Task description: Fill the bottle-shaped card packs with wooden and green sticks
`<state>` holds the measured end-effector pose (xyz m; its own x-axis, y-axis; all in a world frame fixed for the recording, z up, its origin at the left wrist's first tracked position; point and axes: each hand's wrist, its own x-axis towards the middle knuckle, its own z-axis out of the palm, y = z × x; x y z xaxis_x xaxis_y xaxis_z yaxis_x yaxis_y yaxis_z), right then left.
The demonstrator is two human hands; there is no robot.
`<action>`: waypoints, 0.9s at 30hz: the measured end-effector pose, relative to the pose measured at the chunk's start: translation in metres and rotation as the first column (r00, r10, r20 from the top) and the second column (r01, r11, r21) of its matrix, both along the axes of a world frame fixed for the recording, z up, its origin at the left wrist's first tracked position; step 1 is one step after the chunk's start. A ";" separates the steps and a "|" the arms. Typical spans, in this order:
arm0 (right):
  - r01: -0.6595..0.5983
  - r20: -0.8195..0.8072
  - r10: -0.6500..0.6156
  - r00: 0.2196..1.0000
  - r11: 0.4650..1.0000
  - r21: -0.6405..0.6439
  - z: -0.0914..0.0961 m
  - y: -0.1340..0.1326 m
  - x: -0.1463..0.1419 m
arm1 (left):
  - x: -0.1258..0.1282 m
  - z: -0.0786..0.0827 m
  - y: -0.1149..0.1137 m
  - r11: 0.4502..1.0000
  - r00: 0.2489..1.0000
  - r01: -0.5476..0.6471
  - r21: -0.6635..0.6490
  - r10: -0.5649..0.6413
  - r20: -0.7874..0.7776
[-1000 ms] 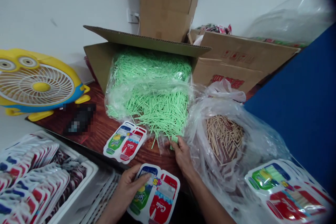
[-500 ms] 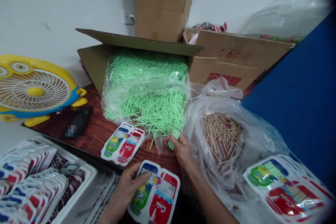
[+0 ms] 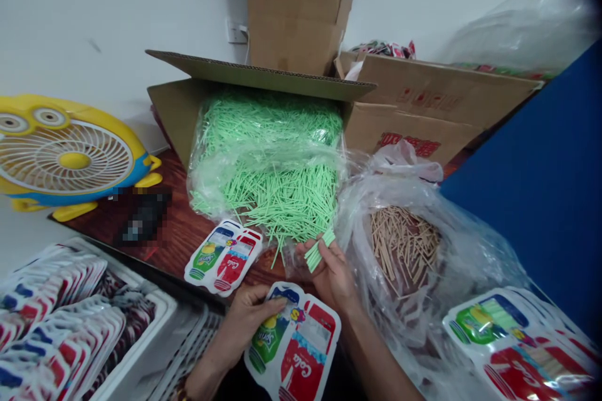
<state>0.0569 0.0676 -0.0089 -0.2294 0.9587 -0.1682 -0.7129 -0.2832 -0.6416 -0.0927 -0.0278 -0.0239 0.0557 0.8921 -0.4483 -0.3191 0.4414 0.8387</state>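
Note:
My left hand [image 3: 251, 316] is closed on a printed plastic pouch [image 3: 308, 351] with a green Sprite half and a red Cola half. My right hand [image 3: 335, 272] pinches a small bundle of light green sticks [image 3: 320, 252], just in front of the heap of green sticks [image 3: 282, 194] that spills from a clear plastic bag in an open carton. To the left of the heap, a small stack of like pouches [image 3: 223, 258] lies on the dark wooden table. Brown sticks [image 3: 404, 247] lie in an open clear bag to the right of my right hand.
A white bin [image 3: 157, 326] packed with pouches stands at the lower left. Filled pouches [image 3: 512, 338] are stacked at the lower right. A yellow fan [image 3: 75, 160] and a dark blurred object [image 3: 145, 216] are on the left. Cardboard boxes [image 3: 296, 12] stand behind; a blue panel [image 3: 517, 169] borders the right.
My right hand has drawn slightly back toward me, with the green bundle turned in its fingers. The pouch in my left hand has moved right, closer to it. The view has shifted slightly.

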 end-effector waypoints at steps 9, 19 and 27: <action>-0.091 0.006 0.091 0.996 0.996 0.021 0.013 -0.025 -0.004 | 0.007 0.011 0.015 0.992 0.991 0.122 0.018 -0.123 0.060; -0.193 0.211 0.192 0.958 0.981 -0.018 0.006 -0.032 0.008 | 0.006 0.012 0.030 0.989 0.989 0.149 0.020 -0.149 0.020; -0.397 0.197 0.384 0.902 0.918 0.028 0.016 -0.014 0.019 | 0.003 0.018 0.045 0.979 0.979 0.188 0.082 -0.193 0.059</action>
